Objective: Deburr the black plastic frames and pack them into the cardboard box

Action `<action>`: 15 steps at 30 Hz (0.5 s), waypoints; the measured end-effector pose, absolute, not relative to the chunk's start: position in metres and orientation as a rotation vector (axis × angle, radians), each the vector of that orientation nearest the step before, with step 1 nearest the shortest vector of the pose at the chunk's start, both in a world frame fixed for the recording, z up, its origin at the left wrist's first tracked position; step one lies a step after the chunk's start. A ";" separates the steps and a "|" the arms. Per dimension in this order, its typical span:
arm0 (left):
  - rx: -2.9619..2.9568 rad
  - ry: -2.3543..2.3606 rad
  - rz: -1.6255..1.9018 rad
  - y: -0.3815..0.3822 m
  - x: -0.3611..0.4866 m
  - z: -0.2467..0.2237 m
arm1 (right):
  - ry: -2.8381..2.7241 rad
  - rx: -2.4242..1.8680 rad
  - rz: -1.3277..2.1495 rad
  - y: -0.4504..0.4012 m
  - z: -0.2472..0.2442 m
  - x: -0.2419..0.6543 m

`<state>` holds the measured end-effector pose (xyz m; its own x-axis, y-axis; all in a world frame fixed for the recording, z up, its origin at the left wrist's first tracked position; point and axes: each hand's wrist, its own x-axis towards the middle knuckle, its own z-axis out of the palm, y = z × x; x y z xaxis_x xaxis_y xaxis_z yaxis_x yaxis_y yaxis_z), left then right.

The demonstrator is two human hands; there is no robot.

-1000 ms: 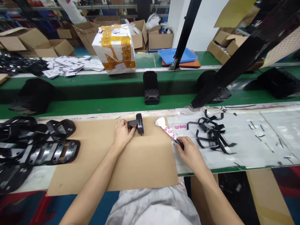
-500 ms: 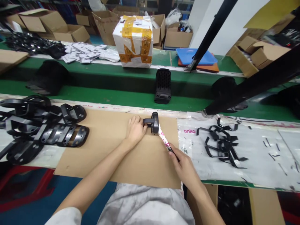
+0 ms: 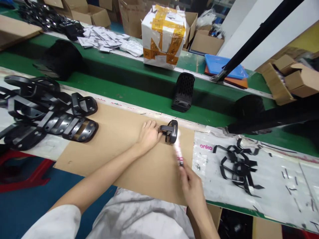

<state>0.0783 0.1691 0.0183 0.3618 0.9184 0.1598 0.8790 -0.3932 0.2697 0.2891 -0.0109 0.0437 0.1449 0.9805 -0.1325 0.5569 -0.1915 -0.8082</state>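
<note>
Two hands work apart from each other: the left hand [image 3: 149,135] grips the band of a black part [image 3: 175,131] toward the far side of the cardboard sheet [image 3: 149,176], while the right hand [image 3: 193,184] is closed around a white-wrapped tool [image 3: 178,149]. A second ago the tool was off to the right of the part; now it is right at the part's right side, blurred, so I cannot tell whether they touch. To me, that suggests the tool is coming into use.

At the far side, a taped white carton [image 3: 163,38] hides its contents. Behind it, an open box [image 3: 205,42] holds clear plastic [image 3: 206,18]. Another open box [image 3: 304,81], far right, shows contents too unclear to name.
</note>
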 end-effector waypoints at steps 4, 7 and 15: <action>2.489 1.645 0.366 0.168 0.078 0.023 | -1.372 -1.851 1.035 -0.004 0.048 0.288; 2.491 1.647 0.375 0.168 0.077 0.021 | -1.196 -1.868 1.009 -0.008 0.047 0.291; 2.495 1.640 0.387 0.168 0.076 0.019 | -1.236 -1.842 1.118 -0.011 0.045 0.282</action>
<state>0.0763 0.1678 0.0194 0.3763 0.9157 0.1414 0.8822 -0.4007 0.2474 0.2817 -0.0111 0.0445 0.1935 0.9361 -0.2939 0.3854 -0.3480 -0.8546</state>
